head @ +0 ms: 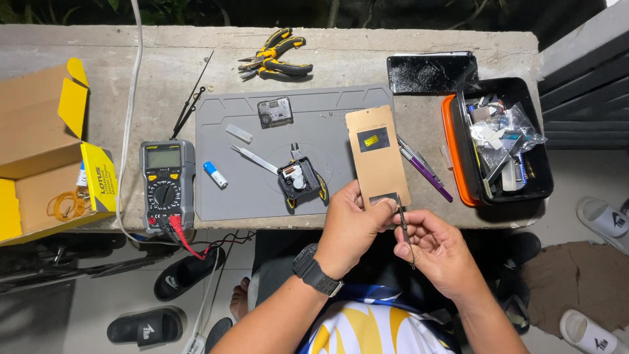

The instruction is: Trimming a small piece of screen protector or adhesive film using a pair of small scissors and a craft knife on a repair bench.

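My left hand (350, 226) grips the near end of a tan rectangular card (377, 154) that has a dark patch with a yellow label. My right hand (436, 249) pinches thin metal tweezers (403, 226), whose tips touch the card's lower edge. Both hands hover just past the front edge of the grey work mat (262, 190). On the mat sits an opened black clock mechanism (299, 180) with white gears, beside a second pair of tweezers (254, 159) and a small battery (215, 174).
A grey multimeter (168, 183) with red and black leads lies left of the mat, next to an open cardboard box (39, 151). Yellow-handled pliers (275, 58), a second clock movement (274, 111), a dark phone (431, 72) and a black parts tray (501, 141) lie around.
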